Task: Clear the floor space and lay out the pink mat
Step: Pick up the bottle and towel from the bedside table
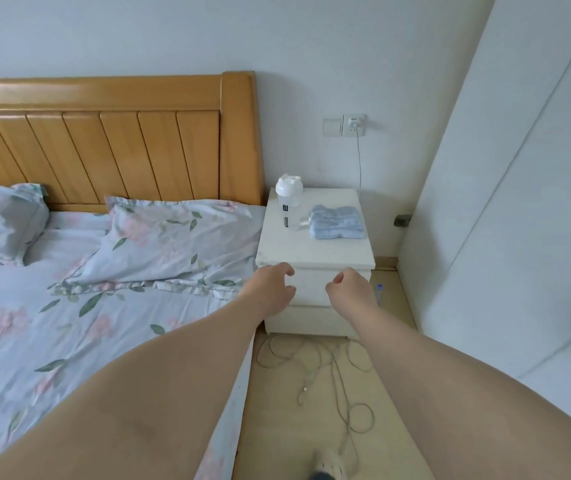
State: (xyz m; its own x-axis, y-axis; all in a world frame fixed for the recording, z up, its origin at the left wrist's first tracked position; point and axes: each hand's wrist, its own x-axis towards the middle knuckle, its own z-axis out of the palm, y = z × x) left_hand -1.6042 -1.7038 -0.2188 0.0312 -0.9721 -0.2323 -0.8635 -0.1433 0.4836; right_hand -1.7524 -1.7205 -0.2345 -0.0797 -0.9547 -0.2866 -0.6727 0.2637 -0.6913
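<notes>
No pink mat is in view. A white nightstand stands between the bed and the right wall, on a narrow strip of wooden floor. Both my arms reach toward its front. My left hand is at the top drawer's left edge, fingers curled and apart, holding nothing. My right hand hovers before the drawer's right side, fingers loosely curled with nothing in them. A tangled grey charging cable lies loose on the floor in front of the nightstand.
On the nightstand stand a white shaker bottle and a folded blue towel. The bed with floral sheets and a wooden headboard fills the left. A white wardrobe bounds the right. A slippered foot shows at the bottom.
</notes>
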